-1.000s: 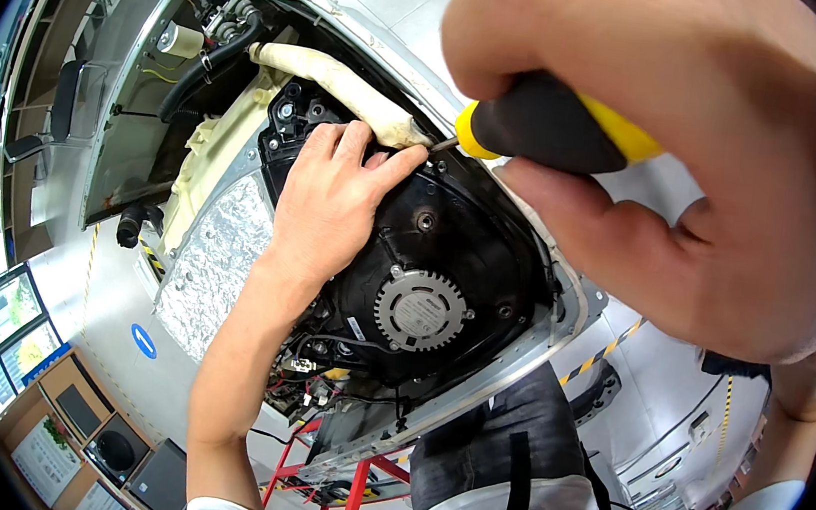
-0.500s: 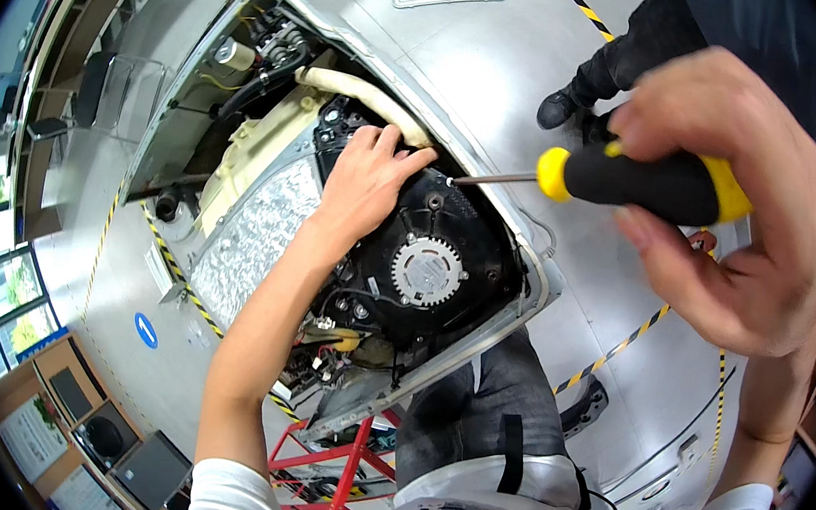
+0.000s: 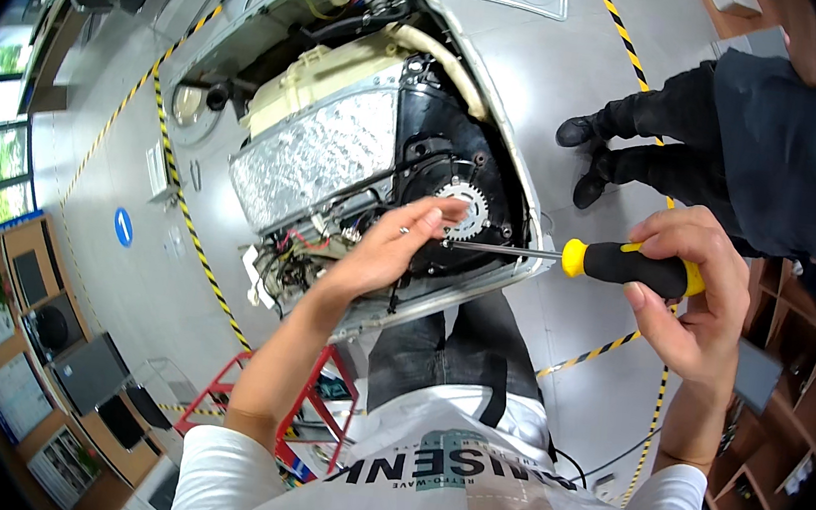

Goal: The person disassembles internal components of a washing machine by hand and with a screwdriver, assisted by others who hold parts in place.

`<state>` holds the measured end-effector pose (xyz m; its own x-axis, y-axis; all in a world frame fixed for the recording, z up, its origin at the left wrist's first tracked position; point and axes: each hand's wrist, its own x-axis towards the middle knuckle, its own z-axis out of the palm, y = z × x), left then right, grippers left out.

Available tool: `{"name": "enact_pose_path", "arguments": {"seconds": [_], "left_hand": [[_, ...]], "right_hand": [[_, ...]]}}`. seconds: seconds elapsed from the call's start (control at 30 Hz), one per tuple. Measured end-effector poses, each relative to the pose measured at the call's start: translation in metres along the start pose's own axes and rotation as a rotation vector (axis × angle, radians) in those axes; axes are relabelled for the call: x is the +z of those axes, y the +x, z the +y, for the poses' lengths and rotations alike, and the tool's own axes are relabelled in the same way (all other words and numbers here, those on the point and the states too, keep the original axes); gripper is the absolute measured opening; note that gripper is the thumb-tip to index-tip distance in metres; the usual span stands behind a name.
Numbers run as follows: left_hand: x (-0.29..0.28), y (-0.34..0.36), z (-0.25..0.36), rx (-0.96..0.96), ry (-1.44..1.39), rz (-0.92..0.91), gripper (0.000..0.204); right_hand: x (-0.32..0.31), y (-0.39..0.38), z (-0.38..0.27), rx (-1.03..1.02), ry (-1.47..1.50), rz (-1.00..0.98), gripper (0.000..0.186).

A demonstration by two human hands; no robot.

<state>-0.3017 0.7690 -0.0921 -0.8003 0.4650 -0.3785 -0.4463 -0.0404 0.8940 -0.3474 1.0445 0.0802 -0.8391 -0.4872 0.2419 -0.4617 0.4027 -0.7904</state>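
Observation:
My right hand point(image 3: 701, 288) grips a black and yellow screwdriver point(image 3: 633, 269) by its handle. Its long shaft points left, and the tip ends close beside my left hand point(image 3: 388, 253). That hand is half curled above the black fan housing point(image 3: 497, 180), its fingertips in front of a toothed silver disc point(image 3: 463, 211). A small shiny piece point(image 3: 404, 230), apparently a screw, shows in it. The housing sits inside the open top of a white-framed appliance point(image 3: 492, 93), beside a shiny foil-like silver cover point(image 3: 331, 135).
Loose wires point(image 3: 293, 247) lie at the appliance's near left corner. A cream hose point(image 3: 450, 63) runs along its far right inside edge. Another person point(image 3: 743, 142) stands to the right. A red metal frame point(image 3: 311, 395) is below left. Striped tape point(image 3: 170, 178) marks the floor.
My left hand has left the housing's far part and moved nearer, by the disc. The screwdriver has come off the screw point at the housing's edge, its tip now by my left hand.

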Motion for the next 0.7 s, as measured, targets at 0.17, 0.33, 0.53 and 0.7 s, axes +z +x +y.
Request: {"name": "enact_pose_path", "arguments": {"seconds": [0.17,0.33,0.53,0.7], "left_hand": [[0.024,-0.036,-0.028,-0.167,-0.553,-0.008,0.046],[0.023,-0.069,-0.039,-0.162,-0.583,0.194,0.039],[0.034,-0.125,-0.035,-0.163,-0.341,0.363,0.046],[0.064,-0.171,-0.021,-0.200,-0.252,0.349,0.060]], "right_hand": [[0.020,0.013,-0.007,0.018,0.100,-0.060,0.036],[0.037,0.024,-0.027,0.065,0.190,-0.113,0.036],[0.090,-0.027,-0.089,0.171,0.268,-0.155,0.036],[0.052,-0.015,-0.077,0.127,0.343,-0.076,0.039]]}}
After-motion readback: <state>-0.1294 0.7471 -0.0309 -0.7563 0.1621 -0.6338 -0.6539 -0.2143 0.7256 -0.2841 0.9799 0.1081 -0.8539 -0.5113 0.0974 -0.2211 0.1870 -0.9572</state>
